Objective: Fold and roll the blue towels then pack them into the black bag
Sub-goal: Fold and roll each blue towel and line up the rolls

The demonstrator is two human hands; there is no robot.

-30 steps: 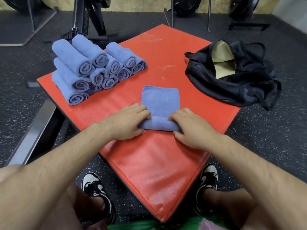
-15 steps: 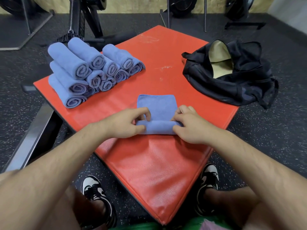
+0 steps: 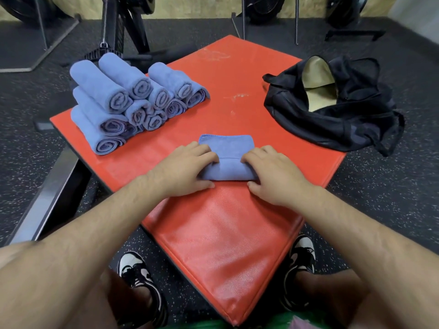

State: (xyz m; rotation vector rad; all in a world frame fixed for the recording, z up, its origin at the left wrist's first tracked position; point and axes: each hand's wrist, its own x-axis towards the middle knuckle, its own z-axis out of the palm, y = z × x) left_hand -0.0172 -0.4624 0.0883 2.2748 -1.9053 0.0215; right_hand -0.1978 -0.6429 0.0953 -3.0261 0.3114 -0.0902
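A blue towel (image 3: 227, 160) lies partly rolled in the middle of the red mat (image 3: 218, 233). Its near part is a thick roll and a short flat strip still lies beyond it. My left hand (image 3: 183, 170) grips the roll's left end, fingers curled over the top. At the right end, my right hand (image 3: 273, 173) grips it the same way. A stack of several rolled blue towels (image 3: 128, 100) sits at the mat's far left. The black bag (image 3: 332, 108) lies open at the mat's right corner, its tan lining showing.
The mat is raised above a dark speckled gym floor (image 3: 392, 191). Metal equipment stands (image 3: 123, 27) rise behind the mat. A metal bar (image 3: 47, 198) runs along the left. My two shoes (image 3: 140, 281) are under the mat's near corner.
Both hands have rolled the towel further away from me. The roll is thicker and the flat part beyond it is shorter.
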